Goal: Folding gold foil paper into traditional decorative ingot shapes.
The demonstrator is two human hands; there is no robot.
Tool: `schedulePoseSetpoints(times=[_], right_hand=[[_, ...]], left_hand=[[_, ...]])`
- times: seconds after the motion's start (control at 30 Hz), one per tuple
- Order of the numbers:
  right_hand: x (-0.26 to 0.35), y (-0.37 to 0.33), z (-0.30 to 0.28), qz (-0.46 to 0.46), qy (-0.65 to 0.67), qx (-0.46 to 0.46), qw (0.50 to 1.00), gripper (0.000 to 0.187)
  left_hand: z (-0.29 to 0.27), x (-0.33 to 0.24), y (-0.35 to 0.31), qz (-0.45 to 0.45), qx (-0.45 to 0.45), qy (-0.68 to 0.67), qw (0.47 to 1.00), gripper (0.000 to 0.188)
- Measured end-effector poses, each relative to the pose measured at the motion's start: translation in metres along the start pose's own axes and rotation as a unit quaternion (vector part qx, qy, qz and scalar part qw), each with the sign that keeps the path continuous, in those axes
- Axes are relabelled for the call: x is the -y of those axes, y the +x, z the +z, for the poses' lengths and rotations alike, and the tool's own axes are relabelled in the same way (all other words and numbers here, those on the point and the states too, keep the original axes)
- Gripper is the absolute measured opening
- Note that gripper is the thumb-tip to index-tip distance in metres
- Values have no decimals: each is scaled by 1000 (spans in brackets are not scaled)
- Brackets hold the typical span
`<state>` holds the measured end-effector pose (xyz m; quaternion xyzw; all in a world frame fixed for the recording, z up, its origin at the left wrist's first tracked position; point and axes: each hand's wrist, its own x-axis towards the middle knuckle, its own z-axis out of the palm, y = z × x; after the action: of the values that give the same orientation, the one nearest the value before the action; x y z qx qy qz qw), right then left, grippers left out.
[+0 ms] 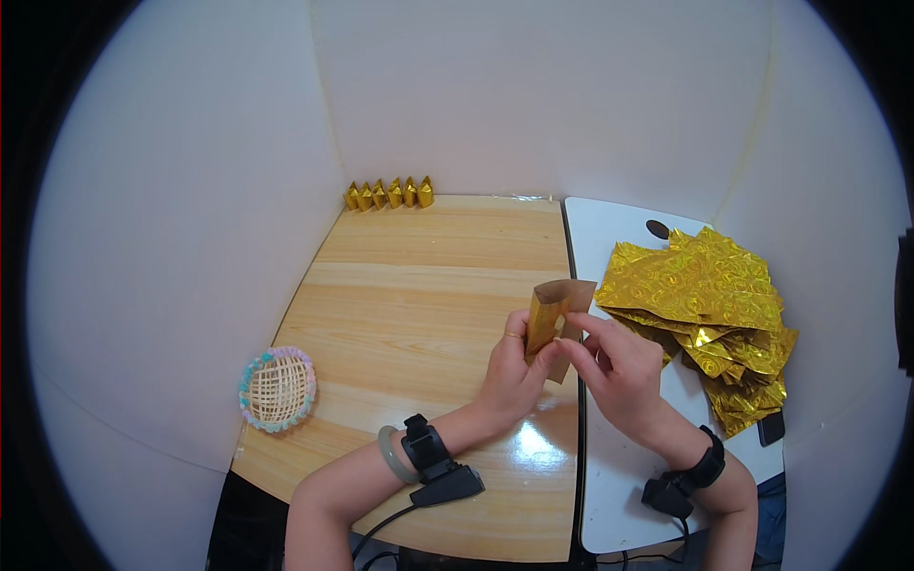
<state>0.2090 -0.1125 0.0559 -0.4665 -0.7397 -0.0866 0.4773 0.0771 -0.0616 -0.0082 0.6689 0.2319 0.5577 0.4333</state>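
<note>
Both hands hold one partly folded sheet of gold paper [557,305] above the wooden table [419,285]; its brown back faces me. My left hand [514,371] pinches the sheet's left folded edge with thumb and fingers. My right hand [619,366] grips its right side, fingers pressed on the fold. A row of several finished folded gold pieces [388,194] stands at the table's far edge against the white wall.
A heap of gold foil sheets [709,314] lies on a white side table [609,457] to the right. A small woven basket with a beaded rim [277,388] sits at the wooden table's left edge. White walls enclose the space.
</note>
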Motion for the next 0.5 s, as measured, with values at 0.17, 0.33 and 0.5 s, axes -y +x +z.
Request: schedulePoseSetpoints(times=[0.17, 0.33, 0.5], right_hand=[[5, -1, 0, 27, 12, 5, 1000, 23], [7, -4, 0, 59, 22, 16, 998, 23], [7, -5, 4, 42, 41, 16, 998, 22]], left_hand=[[0, 2, -1, 14, -9, 0, 1000, 40], [0, 3, -1, 17, -11, 17, 1000, 41], [-1, 3, -2, 28, -15, 20, 999, 41]])
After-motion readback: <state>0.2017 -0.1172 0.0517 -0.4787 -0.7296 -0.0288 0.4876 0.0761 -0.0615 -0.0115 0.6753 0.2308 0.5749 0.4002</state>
